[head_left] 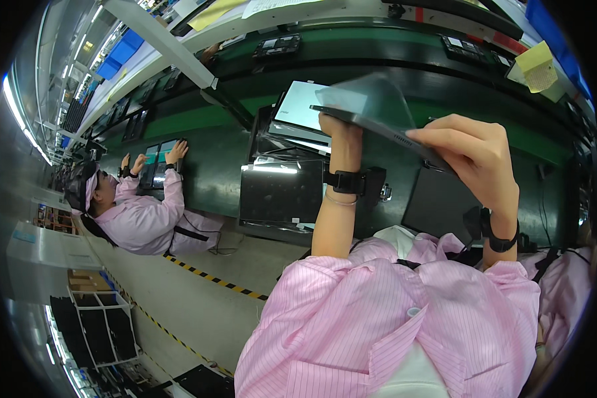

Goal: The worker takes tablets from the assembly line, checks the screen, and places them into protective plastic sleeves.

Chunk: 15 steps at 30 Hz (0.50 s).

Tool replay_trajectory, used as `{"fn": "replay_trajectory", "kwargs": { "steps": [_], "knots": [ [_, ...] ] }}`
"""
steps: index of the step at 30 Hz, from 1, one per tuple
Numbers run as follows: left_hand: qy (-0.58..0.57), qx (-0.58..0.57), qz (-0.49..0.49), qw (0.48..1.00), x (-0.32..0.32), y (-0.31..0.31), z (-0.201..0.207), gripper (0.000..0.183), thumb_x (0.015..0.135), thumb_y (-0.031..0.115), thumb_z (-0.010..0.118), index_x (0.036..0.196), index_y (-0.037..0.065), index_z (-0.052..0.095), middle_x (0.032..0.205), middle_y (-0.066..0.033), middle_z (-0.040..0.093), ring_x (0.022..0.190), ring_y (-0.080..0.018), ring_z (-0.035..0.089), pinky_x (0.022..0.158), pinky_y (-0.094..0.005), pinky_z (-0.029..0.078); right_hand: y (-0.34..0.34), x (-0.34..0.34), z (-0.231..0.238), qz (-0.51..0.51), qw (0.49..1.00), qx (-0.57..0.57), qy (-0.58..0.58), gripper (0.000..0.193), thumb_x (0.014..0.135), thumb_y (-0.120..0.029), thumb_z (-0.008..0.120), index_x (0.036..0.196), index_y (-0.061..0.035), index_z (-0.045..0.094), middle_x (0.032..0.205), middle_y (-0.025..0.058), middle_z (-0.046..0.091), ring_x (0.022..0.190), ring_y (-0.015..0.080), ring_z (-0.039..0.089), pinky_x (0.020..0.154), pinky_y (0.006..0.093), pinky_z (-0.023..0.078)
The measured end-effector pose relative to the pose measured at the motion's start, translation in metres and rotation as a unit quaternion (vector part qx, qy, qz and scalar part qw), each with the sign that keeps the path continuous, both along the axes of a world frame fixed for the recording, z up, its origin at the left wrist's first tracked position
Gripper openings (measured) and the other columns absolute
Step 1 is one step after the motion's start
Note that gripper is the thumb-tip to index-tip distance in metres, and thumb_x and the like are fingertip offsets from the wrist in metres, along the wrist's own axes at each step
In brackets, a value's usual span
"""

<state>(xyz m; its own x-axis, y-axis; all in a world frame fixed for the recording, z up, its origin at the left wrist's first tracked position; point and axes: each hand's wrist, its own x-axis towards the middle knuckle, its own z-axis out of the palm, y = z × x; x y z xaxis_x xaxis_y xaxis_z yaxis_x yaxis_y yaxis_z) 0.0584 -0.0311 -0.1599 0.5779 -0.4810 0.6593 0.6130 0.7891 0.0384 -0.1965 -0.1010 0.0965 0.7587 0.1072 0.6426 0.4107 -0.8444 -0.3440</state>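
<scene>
A thin dark panel (378,123), shaped like a laptop or tablet part, is held tilted above the bench. My left hand (341,126) grips it from beneath at its left part, with most fingers hidden behind it. A clear plastic film (381,93) stands up from the panel's far side. My right hand (477,149) pinches at the right end, thumb and forefinger together; whether they hold the film's edge or the panel's corner is unclear. Just beyond my left hand lies a stack of silver laptop-like covers (302,106).
A glossy black panel (272,192) lies left of my left forearm, and a matte dark panel (444,202) lies under my right hand. Device parts (276,46) sit on the green line behind. A white metal post (159,40) slants at upper left. A co-worker (146,205) sits leftward.
</scene>
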Motion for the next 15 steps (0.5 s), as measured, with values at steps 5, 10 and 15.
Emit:
{"fn": "replay_trajectory", "kwargs": {
  "steps": [5, 10, 15],
  "knots": [
    [0.181, 0.116, 0.060, 0.975, 0.002, 0.012, -0.015, 0.025, 0.090, 0.028, 0.043, 0.074, 0.011, 0.049, 0.068, -0.0016, 0.051, 0.062, -0.0186, 0.053, 0.056, -0.0372, 0.047, -0.002, -0.016, -0.002, 0.021, 0.986, 0.125, 0.104, 0.019, 0.072, -0.008, 0.067, 0.090, -0.0043, 0.069, 0.074, 0.0061, 0.064, 0.062, 0.0173, 0.055, 0.051, 0.0253, 0.040],
    [0.073, 0.491, 0.394, 0.774, -0.060, 0.026, -0.017, 0.036, 0.086, 0.026, 0.031, 0.093, 0.004, 0.058, 0.082, -0.0131, 0.059, 0.065, -0.0258, 0.059, 0.053, -0.0371, 0.051, -0.010, -0.034, -0.023, -0.130, 0.989, 0.073, -0.017, 0.013, 0.068, -0.006, 0.070, 0.080, -0.0027, 0.069, 0.065, 0.0056, 0.062, 0.059, 0.0157, 0.052, 0.054, 0.0263, 0.039],
    [-0.091, 0.609, 0.342, 0.710, -0.037, 0.015, 0.011, 0.036, 0.084, 0.022, 0.030, 0.093, -0.001, 0.057, 0.089, -0.0166, 0.060, 0.070, -0.0331, 0.060, 0.062, -0.0422, 0.052, 0.020, -0.028, -0.038, -0.158, 0.962, 0.194, -0.113, 0.013, 0.070, -0.004, 0.068, 0.083, -0.0004, 0.067, 0.079, 0.0091, 0.065, 0.079, 0.0214, 0.060, 0.074, 0.0302, 0.045]
  ]
}}
